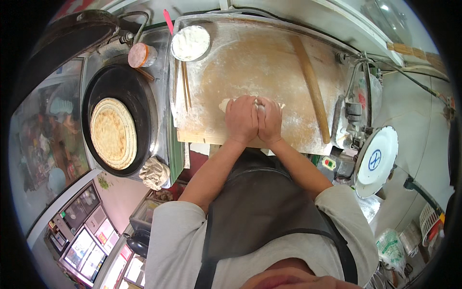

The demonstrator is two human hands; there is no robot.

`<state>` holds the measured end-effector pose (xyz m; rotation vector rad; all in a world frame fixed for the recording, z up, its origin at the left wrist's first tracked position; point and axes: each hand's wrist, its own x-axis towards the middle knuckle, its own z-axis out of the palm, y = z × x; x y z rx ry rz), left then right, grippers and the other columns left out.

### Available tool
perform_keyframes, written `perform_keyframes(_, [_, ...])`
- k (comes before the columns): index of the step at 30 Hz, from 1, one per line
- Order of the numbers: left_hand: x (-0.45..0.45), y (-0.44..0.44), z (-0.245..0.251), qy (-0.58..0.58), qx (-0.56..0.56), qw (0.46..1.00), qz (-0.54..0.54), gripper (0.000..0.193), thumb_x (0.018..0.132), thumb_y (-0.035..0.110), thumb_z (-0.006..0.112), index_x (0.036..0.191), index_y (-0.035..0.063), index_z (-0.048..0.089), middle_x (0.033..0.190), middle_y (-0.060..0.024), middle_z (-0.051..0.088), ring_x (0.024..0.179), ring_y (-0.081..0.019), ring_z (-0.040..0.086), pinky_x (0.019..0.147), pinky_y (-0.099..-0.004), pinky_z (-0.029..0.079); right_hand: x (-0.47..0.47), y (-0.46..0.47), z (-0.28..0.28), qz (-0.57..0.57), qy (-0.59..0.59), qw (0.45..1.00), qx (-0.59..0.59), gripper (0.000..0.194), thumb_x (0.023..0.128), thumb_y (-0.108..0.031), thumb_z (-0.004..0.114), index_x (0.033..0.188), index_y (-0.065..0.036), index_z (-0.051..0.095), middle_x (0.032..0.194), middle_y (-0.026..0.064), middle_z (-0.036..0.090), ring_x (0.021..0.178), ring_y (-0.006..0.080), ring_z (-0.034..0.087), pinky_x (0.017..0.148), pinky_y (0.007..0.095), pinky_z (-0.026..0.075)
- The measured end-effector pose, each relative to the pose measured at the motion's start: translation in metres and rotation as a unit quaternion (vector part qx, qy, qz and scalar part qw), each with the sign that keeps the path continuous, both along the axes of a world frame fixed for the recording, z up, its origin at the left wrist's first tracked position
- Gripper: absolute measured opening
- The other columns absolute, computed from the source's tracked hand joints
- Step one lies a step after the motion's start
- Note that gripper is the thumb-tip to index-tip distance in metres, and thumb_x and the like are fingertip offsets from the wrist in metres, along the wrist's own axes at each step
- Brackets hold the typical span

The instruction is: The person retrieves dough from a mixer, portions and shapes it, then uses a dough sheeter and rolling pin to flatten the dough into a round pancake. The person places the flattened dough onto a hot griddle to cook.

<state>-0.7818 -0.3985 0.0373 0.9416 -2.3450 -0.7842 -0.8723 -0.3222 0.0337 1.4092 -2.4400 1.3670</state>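
Observation:
Both hands bear down side by side near the front edge of a floured wooden board. Under my left hand is a piece of pale dough, its edge showing beyond the fingers. My right hand grips the same dough, with a small bit showing at its right. The palms cover most of the dough, so its full shape is hidden. A long wooden rolling pin lies at the right of the board. At the back left stands a bowl of white flour, with chopsticks lying in front of it.
To the left, a round flatbread lies in a black pan. An orange-rimmed jar stands behind the pan; a crumpled cloth lies in front. A raised black lid overhangs there. A white enamel basin is tilted at right.

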Motion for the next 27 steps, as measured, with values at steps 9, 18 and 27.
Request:
perform_keyframes(9, [-0.048,-0.085,-0.056,-0.022,-0.028,0.999,-0.002,0.028,0.091,0.023,0.058,0.112,0.0112,0.07,0.109,-0.0108,0.072,0.107,-0.0294,0.065,0.101,-0.0476,0.042,-0.061,-0.062,-0.061,0.014,-0.012,0.998,0.059,0.034,0.094,-0.03,0.058,0.117,-0.006,0.065,0.119,0.0155,0.069,0.107,0.0374,0.062,0.095,0.048,0.045])
perform_keyframes(18, [-0.093,-0.157,0.012,-0.191,0.143,0.963,-0.129,0.047,0.085,0.044,0.071,0.115,0.0075,0.074,0.111,-0.0175,0.073,0.111,-0.0377,0.066,0.094,-0.0475,0.052,-0.119,-0.115,-0.015,-0.016,-0.2,0.963,0.179,0.045,0.101,-0.042,0.049,0.113,-0.003,0.067,0.1,0.024,0.072,0.099,0.0443,0.066,0.088,0.0506,0.05])
perform_keyframes(27, [0.01,-0.036,-0.011,-0.216,-0.176,0.952,-0.128,0.097,0.073,0.047,0.083,0.149,0.0031,0.042,0.153,-0.0239,0.042,0.143,-0.041,0.038,0.119,-0.0581,0.026,-0.067,-0.04,-0.027,0.111,0.031,0.984,0.134,0.048,0.094,-0.04,0.06,0.123,-0.002,0.064,0.123,0.0206,0.067,0.11,0.0415,0.062,0.097,0.0509,0.048])
